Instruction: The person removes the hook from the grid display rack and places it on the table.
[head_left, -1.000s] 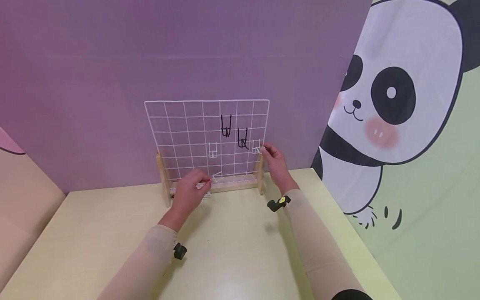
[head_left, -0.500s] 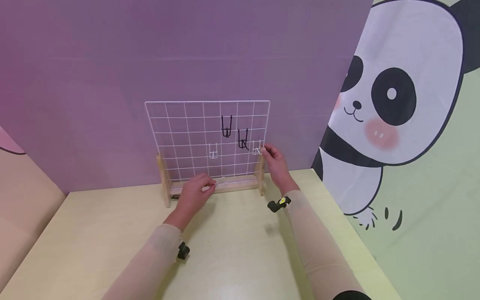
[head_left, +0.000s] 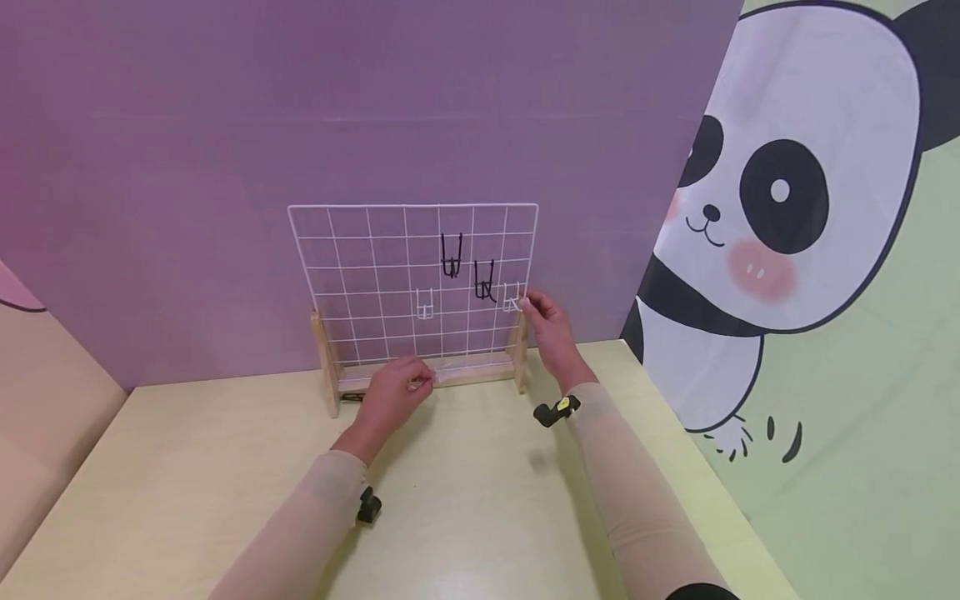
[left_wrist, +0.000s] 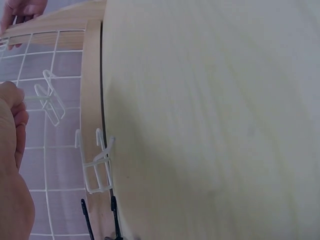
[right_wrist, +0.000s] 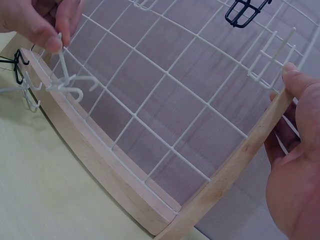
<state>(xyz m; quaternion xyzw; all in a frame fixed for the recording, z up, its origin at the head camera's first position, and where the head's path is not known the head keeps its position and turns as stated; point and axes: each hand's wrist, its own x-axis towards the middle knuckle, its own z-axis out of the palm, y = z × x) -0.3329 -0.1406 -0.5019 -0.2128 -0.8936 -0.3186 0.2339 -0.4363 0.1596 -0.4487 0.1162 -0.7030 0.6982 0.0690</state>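
My left hand (head_left: 397, 392) pinches the stem of a white wire hook (right_wrist: 64, 82) between thumb and fingertips, low in front of the grid. Its looped prongs point away from the fingers in the left wrist view. The white wire grid panel (head_left: 412, 205) stands upright in a wooden stand (head_left: 480, 371). At the grid's right edge my right hand (head_left: 551, 329) grips the frame by the post top, thumb in front and fingers behind. Close to that thumb, a white hook (right_wrist: 262, 65) hangs on the wires. Another white hook (head_left: 425, 308) hangs further left.
Two black hooks hang on the grid, an upper one (head_left: 451, 262) and a lower one (head_left: 483, 283). By the stand's base lie a loose white hook (left_wrist: 97, 165) and a black hook (right_wrist: 21, 65). A purple wall (head_left: 225, 167) rises behind the table (head_left: 465, 500).
My left hand has moved down and slightly right with the white hook, from in front of the lower wires to the stand's base. The right hand stays on the grid's edge.
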